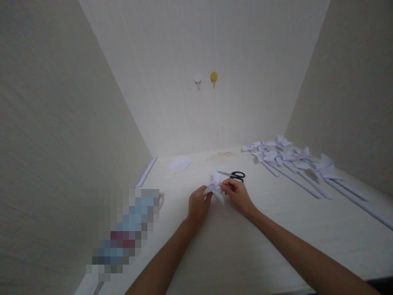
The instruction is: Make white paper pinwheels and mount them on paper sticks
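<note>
While both forearms reached in from the near edge, the left hand (198, 205) and the right hand (238, 196) met over the middle of the pale desk (245, 246), and both were pinched shut on one small folded white paper pinwheel head (215, 186). Left fingers gripped its lower left corner; right fingertips clamped its right side, thumb on top. The paper piece sat lifted just above the desk surface, between the two hands, its pointed flaps sticking up and out.

Off to the near left lay a blurred-out object (125, 233), unreadable. Just behind the right hand, black-handled scissors (233, 175) lay flat on the desk, blades pointing left. Further back and left, a loose sheet of white paper (180, 163) rested near the rear wall. Out on the right, a row of finished white paper pinwheels (294, 162) on rolled paper sticks lay side by side. Up on the back wall, two hooks, one white (198, 80) and one yellow (214, 77), sat close together.
</note>
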The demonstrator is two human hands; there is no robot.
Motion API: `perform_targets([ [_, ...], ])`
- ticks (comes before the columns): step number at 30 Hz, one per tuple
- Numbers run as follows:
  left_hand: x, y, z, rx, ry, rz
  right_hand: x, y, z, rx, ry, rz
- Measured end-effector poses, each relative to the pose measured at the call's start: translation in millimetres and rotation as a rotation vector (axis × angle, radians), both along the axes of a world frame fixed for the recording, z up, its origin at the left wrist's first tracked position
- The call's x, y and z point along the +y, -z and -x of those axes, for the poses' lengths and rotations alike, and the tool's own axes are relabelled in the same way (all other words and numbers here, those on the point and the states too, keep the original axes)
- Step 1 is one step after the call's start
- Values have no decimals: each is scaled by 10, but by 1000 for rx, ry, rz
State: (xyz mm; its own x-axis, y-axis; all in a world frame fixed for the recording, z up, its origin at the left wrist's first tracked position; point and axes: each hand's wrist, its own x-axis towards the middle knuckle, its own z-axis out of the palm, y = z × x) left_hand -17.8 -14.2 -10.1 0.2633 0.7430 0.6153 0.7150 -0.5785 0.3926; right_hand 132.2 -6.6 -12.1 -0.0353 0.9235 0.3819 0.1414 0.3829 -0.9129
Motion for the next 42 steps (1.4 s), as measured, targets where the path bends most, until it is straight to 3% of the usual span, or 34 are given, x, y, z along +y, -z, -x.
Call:
perform_targets([
  [19,-42,-70,-27,29,51,42,-30,-20,19,-180,30,-23],
  [30,-42,-55,-17,35,115,102,-41,-4,45,-133,23,-14],
  [42,-46,-77,-24,-3,68,77,14,28,43,-55,-15,16],
])
